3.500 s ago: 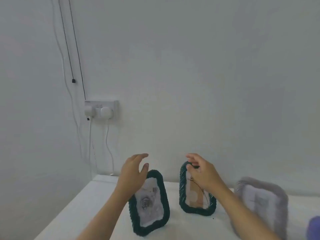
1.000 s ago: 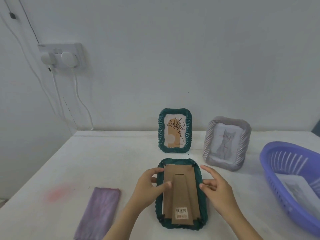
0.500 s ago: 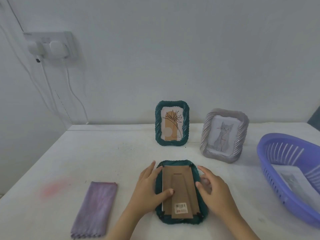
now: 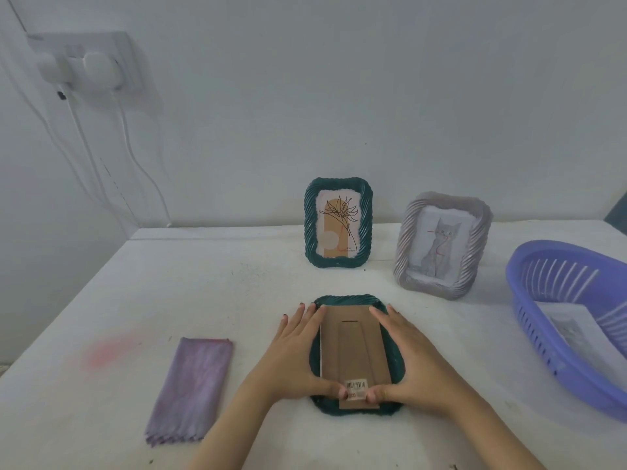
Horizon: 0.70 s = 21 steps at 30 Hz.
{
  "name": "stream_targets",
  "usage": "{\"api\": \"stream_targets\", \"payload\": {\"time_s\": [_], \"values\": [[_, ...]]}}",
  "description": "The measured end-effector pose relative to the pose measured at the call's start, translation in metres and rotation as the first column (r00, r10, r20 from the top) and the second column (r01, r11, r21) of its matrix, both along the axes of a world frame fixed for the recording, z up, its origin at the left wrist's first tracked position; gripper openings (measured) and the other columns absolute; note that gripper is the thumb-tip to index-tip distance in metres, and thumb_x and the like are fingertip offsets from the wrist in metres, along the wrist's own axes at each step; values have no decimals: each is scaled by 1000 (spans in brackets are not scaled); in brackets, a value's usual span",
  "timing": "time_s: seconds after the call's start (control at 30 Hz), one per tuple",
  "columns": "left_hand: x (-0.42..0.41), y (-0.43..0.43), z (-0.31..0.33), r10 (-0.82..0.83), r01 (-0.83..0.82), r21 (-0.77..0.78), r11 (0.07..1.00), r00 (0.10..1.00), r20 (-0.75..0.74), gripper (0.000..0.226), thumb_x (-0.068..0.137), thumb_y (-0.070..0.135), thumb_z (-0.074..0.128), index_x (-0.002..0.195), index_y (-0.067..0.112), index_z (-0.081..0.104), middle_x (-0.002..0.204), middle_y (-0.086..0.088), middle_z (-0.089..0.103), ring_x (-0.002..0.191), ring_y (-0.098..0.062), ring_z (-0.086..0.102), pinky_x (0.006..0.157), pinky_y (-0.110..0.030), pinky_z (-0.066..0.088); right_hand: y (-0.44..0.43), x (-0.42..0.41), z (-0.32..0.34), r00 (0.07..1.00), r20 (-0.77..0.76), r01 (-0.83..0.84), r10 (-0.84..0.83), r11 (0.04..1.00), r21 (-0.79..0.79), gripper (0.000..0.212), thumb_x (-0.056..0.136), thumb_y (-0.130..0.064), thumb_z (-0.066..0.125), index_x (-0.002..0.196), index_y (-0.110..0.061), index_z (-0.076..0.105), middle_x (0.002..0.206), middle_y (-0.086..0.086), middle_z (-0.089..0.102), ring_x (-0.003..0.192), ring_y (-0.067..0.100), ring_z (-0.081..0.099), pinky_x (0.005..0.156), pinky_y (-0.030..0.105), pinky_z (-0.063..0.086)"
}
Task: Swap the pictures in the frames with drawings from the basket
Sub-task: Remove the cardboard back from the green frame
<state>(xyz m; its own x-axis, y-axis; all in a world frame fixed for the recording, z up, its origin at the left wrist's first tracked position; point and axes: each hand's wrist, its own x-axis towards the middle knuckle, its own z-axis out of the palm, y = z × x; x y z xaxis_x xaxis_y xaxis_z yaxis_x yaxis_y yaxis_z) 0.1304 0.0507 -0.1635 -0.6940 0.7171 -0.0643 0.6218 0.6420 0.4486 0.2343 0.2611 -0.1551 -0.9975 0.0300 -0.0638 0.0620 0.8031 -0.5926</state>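
Head view: nearest me, my left hand (image 4: 298, 354) and right hand (image 4: 407, 354) lie flat along either side of the face-down green frame (image 4: 395, 364). The fingers are straight, gripping nothing, and both thumbs press together on the lower end of its cardboard backing (image 4: 353, 347), right by the barcode sticker (image 4: 356, 385). I judge this as the opening step of the first swap: freeing the backing so the old picture can come out. Next I need to slide or lever the board out of the rim without bending its stand flap. A folded purple cloth (image 4: 193, 385) lies to the left on the table (image 4: 203, 283). Further right the purple basket (image 4: 529, 266) holds a drawing sheet (image 4: 576, 330). At the back stand the green frame with the flower print (image 4: 338, 222) and the grey frame with the cat (image 4: 442, 245). Half a second ago my left thumb lay across the middle of the board and my right fingers curled at its edge. Seconds earlier this frame stood upright at the wall.
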Motion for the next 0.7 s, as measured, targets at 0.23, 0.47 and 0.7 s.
{"api": "stream_targets", "payload": {"time_s": [0.23,0.47,0.7], "values": [[-8,5,6,-19,20,-119,993,1000,6,131,53,78,64,147,24,-9,154,3,-22,138,-13,-28,115,-37,-15,12,-17,2,999,40,-7,3,996,91,125,47,-83,62,146,-35,2,156,-11,-4,142,6,-5,115,28,-1],[-8,5,6,-29,27,-140,990,1000,-12,131,54,79,63,147,22,-11,154,4,-23,134,-11,-33,111,-36,-21,14,-19,-4,999,52,-20,15,994,105,124,48,-85,59,146,-34,3,156,-10,-3,143,6,-4,113,28,-6],[-14,14,11,-35,27,-248,968,999,-29,138,45,82,59,146,21,-12,154,-2,-11,140,-24,-22,111,-48,-21,15,-25,4,975,222,-31,2,992,125,129,48,-78,66,145,-38,-8,155,-9,-10,143,21,-8,116,41,4]]}}
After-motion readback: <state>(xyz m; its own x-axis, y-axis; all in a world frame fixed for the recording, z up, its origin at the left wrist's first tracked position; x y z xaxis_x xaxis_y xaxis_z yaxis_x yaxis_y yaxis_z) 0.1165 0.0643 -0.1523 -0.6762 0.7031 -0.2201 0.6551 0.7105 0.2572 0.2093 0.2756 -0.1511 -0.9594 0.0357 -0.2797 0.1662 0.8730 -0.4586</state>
